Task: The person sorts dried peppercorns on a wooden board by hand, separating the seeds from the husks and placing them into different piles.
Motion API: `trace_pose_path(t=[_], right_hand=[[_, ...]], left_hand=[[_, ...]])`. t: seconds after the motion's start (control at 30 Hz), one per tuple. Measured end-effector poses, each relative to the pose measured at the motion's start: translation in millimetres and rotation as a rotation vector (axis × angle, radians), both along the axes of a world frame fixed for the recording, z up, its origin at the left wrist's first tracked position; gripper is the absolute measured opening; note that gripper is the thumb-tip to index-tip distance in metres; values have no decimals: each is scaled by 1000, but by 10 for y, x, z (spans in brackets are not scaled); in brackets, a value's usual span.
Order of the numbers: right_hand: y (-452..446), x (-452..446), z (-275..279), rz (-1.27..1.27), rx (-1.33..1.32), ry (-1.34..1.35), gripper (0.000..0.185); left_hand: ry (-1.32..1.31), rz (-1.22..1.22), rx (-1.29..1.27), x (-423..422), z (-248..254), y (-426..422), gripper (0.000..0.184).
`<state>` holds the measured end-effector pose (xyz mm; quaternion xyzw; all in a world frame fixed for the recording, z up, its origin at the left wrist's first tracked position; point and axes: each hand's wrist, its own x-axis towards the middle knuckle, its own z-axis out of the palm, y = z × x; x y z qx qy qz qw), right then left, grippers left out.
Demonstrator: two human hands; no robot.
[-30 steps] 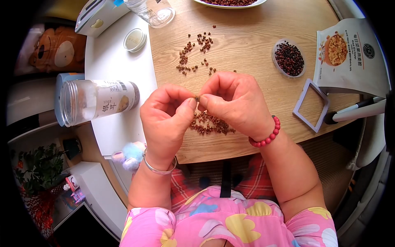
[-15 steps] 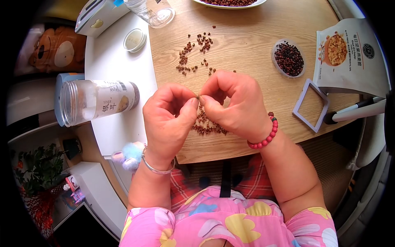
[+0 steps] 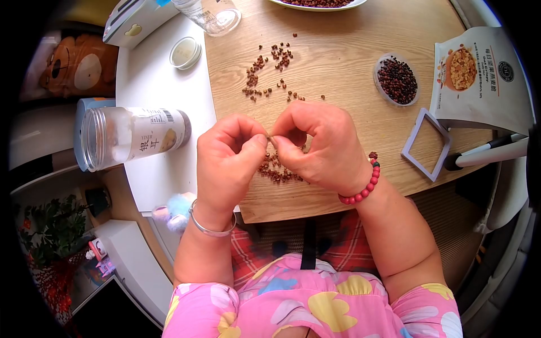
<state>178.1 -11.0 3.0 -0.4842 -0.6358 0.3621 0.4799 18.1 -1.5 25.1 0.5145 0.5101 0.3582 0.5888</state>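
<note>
Far left – brown plush bear (image 3: 79,65), and on the near side a leafy green plant (image 3: 53,231).

Large clear plastic jar with a printed label (image 3: 149,138) at the left edge of the white tabletop (image 3: 155,81), mouth toward the left, base toward the right. Farther off, a round, pale-lidded shallow container (image 3: 185,53); past it a second clear plastic jar (image 3: 217,17), cut by the frame edge. Fluffy pastel toy (image 3: 179,211) at the near side of the white tabletop.

Left hand (image 3: 228,160), silver bangle at the wrist: thumb and index fingertips closed together on a tiny brownish piece (image 3: 269,139), other fingers curled in. The piece sits between the two hands, above the pale wooden table (image 3: 338,62); its detail is too small to read.

Beneath and partly behind the hands – a loose heap of reddish-brown husk-like bits (image 3: 279,173) on the wood. Beyond the hands, scattered reddish-brown grains (image 3: 253,79) in small clusters. White dish (image 3: 321,9) at the far edge, heaped with similar bits.

Right hand (image 3: 324,152), red bead bracelet at the wrist: thumb and index nearly closed at the same piece, remaining fingers bent; whether its tips grip cannot be told.

Farther right, a round clear plastic tub (image 3: 403,105) of dark red-black grains, then a lilac diamond-shaped frame (image 3: 418,166) near a pale grey printed bag (image 3: 479,96).
</note>
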Motion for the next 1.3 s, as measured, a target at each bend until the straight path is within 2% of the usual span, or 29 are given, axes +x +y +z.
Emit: trace_pose_path(t=[0.13, 0.23, 0.77, 0.93, 1.3], right_hand=[[1, 3, 4, 4, -11, 6, 6], [1, 5, 2, 8, -12, 7, 6], [-4, -7, -49, 32, 72, -69, 4], [2, -10, -55, 22, 78, -77, 5], [8, -26, -96, -2, 160, -106, 8]], left_hand=[[-126, 3, -145, -32, -1, 24, 3], [-111, -24, -175, -44, 17, 40, 4], [-56, -59, -198, -67, -13, 50, 6], [-162, -59, -356, -90, -17, 76, 7], [-183, -52, -371, -63, -37, 61, 5]])
